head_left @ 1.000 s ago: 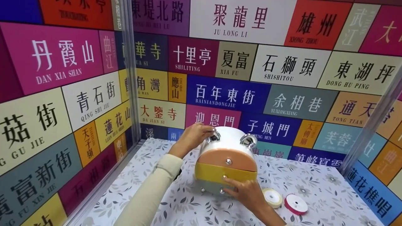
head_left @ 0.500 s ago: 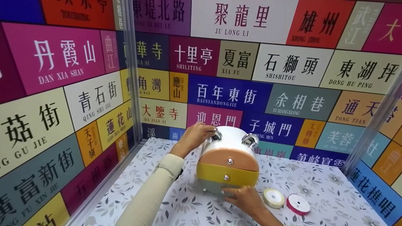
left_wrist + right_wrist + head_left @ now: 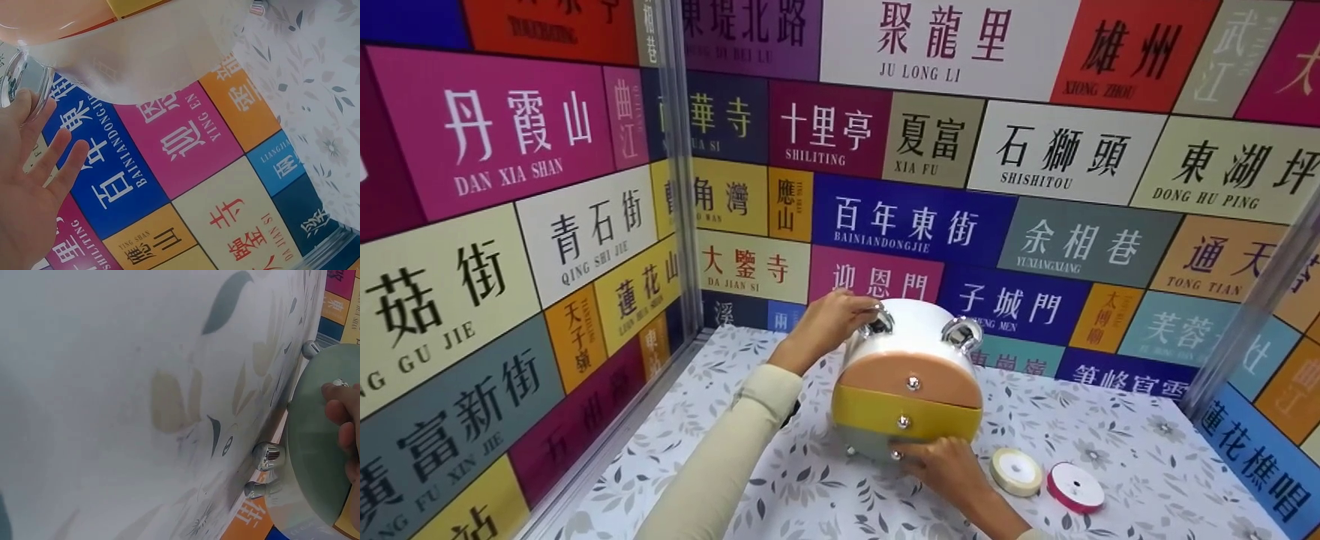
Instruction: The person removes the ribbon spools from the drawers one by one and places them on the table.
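Note:
A small rounded drawer box (image 3: 870, 409) stands on the table, with orange, yellow and grey-green drawer fronts, silver knobs and a white shell. At its top left, my left hand (image 3: 826, 326) pinches a silver ring-shaped handle (image 3: 880, 322). The left wrist view shows the other fingers (image 3: 72, 169) spread away from that ring. My right hand (image 3: 949, 466) is at the grey-green bottom drawer (image 3: 318, 422), its index fingertip touching the silver knob (image 3: 340, 382). The other fingers of that hand are bent, and its thumb is hidden.
A cream ribbon spool (image 3: 1015, 472) and a red-edged white spool (image 3: 1075, 487) lie right of the box. A second ring handle (image 3: 962, 334) tops the box's right side. Colourful lettered panels (image 3: 915, 217) wall in the leaf-patterned table (image 3: 810, 495).
My right hand has moved down from the middle drawer's knob to the bottom one. The left hand keeps its hold on the ring handle. All drawers stay closed.

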A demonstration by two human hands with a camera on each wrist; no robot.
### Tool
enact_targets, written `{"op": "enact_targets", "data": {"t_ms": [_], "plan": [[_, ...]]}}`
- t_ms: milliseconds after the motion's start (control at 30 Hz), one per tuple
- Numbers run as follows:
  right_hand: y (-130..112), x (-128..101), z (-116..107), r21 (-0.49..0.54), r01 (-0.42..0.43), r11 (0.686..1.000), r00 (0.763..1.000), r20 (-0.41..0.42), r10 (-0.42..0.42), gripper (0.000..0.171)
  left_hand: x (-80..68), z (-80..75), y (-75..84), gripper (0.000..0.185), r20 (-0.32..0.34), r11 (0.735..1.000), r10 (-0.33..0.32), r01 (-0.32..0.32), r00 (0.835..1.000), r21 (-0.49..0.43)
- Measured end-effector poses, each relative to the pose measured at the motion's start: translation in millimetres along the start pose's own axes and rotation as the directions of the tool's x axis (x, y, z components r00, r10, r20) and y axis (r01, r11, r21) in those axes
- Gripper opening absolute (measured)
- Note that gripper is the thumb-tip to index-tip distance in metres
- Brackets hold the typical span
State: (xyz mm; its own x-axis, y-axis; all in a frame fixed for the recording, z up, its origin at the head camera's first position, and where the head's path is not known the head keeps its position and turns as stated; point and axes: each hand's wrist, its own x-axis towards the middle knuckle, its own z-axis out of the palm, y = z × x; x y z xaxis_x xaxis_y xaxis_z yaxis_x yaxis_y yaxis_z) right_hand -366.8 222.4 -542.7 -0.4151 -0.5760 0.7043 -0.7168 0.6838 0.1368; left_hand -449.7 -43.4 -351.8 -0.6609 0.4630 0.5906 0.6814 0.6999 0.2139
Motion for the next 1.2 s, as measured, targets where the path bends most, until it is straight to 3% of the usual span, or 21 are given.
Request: {"op": "enact_targets", "data": {"t_ms": [200, 400, 767, 1000, 1200], "plan": [[0.9, 1.7, 2.6, 0.018, 0.005, 1.000, 1.000, 0.008, -0.005, 0.027, 0.5, 0.8, -0.3, 0.026, 0.003, 1.000, 0.005, -0.005, 1.000, -0.005], [-0.8, 3.3, 3.6, -0.018, 0.066, 0.998, 0.998, -0.020, -0.066, 0.022, 0.0, 1.0, 0.0, 0.025, -0.003, 1.000, 0.005, -0.005, 1.000, 0.001], [-0.3, 4.9, 5.0, -0.182, 0.197, 0.963, 0.977, -0.044, -0.208, 0.020, 0.2, 0.6, -0.8, 0.025, -0.007, 1.000, 0.002, -0.001, 1.000, 0.014], [-0.6, 4.0, 1.7, -0.207, 0.208, 0.956, 0.977, 0.001, -0.213, 0.016, 0.3, 1.5, -0.8, 0.025, 0.002, 1.000, -0.013, 0.013, 1.000, -0.002], [0.6, 5.7, -1.5, -0.195, 0.195, 0.961, 0.980, -0.013, -0.201, 0.023, 1.1, 1.6, -0.4, 0.024, 0.006, 1.000, -0.010, 0.010, 1.000, -0.003]]}}
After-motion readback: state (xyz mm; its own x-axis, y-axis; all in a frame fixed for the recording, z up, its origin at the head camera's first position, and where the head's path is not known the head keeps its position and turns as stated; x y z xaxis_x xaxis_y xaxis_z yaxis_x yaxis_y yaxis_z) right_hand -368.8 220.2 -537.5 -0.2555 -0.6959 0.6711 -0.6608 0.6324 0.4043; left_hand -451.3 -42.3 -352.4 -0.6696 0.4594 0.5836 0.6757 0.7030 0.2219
